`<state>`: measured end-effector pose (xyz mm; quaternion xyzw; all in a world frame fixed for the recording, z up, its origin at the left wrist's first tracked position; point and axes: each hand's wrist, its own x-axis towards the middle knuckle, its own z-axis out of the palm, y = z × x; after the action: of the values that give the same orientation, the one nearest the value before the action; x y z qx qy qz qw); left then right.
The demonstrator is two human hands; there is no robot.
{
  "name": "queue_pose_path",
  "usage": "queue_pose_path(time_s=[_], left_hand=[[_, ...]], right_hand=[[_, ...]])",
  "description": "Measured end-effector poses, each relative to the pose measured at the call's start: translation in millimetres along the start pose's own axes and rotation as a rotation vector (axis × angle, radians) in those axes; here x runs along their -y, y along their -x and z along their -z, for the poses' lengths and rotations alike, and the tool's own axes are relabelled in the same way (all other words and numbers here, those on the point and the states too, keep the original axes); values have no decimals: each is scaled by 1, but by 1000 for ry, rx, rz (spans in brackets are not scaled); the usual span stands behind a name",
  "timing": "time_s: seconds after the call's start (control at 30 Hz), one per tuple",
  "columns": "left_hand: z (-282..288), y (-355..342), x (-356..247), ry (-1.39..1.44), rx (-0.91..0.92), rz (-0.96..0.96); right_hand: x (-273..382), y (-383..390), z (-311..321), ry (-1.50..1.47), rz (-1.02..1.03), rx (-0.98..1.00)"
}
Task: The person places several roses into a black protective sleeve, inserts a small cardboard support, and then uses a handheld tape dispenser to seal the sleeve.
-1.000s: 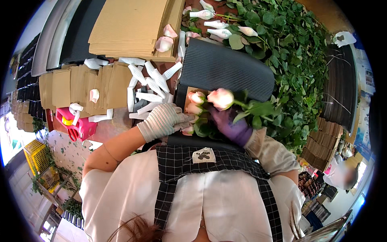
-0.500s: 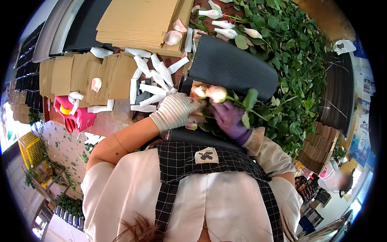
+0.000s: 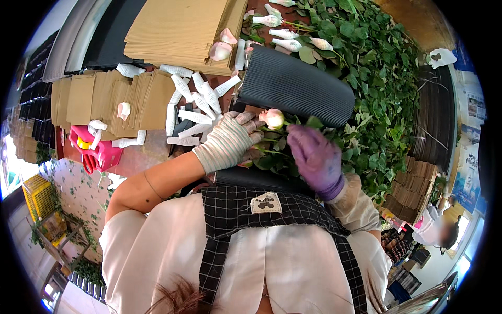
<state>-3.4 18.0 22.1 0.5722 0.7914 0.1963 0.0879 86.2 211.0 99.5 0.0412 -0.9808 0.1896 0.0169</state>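
Observation:
My left hand point(image 3: 228, 140), in a white striped glove, lies over the rose stems with its fingers stretched out and somewhat apart. A pale pink rose point(image 3: 273, 119) rests just beyond its fingertips, its head toward the left. More rose stems and leaves lie under and beside this hand, partly hidden. My right hand point(image 3: 316, 159), in a purple glove, is just right of the rose, fingers extended and slightly blurred; I see nothing held in it. A dark corrugated sheet point(image 3: 298, 86) curves up behind the roses.
White foam net sleeves point(image 3: 201, 102) lie in a heap to the left. Brown cardboard sheets point(image 3: 178, 29) are stacked behind, near smaller cardboard pieces point(image 3: 107, 99). A pink container point(image 3: 107, 154) holds red-handled scissors point(image 3: 90, 161). Leafy rose stems point(image 3: 376, 78) fill the right side.
My right hand has drawn back to the right, away from the rose. The left hand's fingers have spread over the stems, and one rose head beside them is now covered.

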Motion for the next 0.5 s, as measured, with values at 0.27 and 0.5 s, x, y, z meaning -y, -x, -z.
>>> queue_pose_path(time_s=[0.27, 0.5], left_hand=[[-9, 6, -5, -122, 41, 10], [-18, 10, -4, -86, -78, 3]], right_hand=[[-11, 0, 2, 231, 64, -107], [-47, -7, -73, 473, 215, -185]])
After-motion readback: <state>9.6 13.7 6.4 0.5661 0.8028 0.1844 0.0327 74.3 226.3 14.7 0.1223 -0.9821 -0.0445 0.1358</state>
